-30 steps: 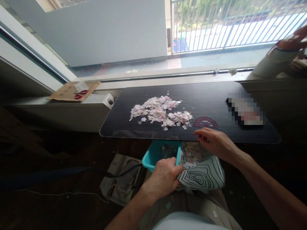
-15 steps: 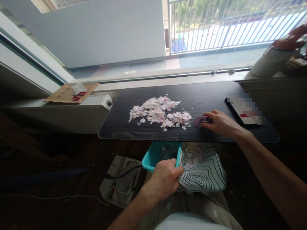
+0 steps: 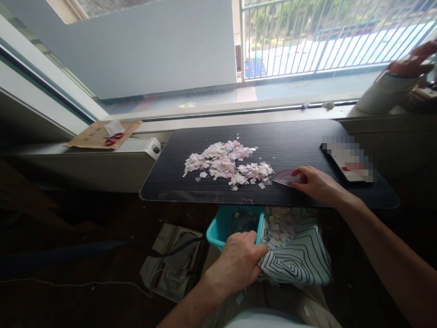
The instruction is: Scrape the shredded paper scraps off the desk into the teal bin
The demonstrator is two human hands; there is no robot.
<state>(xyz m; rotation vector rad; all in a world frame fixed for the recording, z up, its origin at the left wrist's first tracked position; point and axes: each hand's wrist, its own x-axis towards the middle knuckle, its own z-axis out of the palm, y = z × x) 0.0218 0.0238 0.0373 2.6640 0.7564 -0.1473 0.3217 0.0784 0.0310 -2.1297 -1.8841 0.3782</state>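
My right hand (image 3: 312, 183) pinches a clear purplish protractor (image 3: 286, 176), tilted at the right edge of a heap of small pale paper pieces (image 3: 223, 160). The heap lies on a black tabletop (image 3: 293, 139), with a few bits scattered round it. Below the front edge, my left hand (image 3: 241, 255) is closed on the rim of a turquoise plastic bin (image 3: 214, 232) and seems to hold the edge of a black-and-white line-patterned cloth (image 3: 303, 269) too. More paper pieces (image 3: 280, 224) lie on the cloth. The bin's dark contents cannot be made out.
A phone (image 3: 350, 159) lies at the tabletop's right. Red-handled scissors (image 3: 114, 138) rest on a brown paper envelope (image 3: 87, 134) on the left sill, beside a white slatted unit (image 3: 138, 146). An open box (image 3: 174, 259) with a strap stands on the floor. Someone's hand (image 3: 414, 64) shows far right.
The protractor has tipped up from lying nearly flat, its edge now close to the heap. The bin, cloth and my left hand appear slightly further right and lower.
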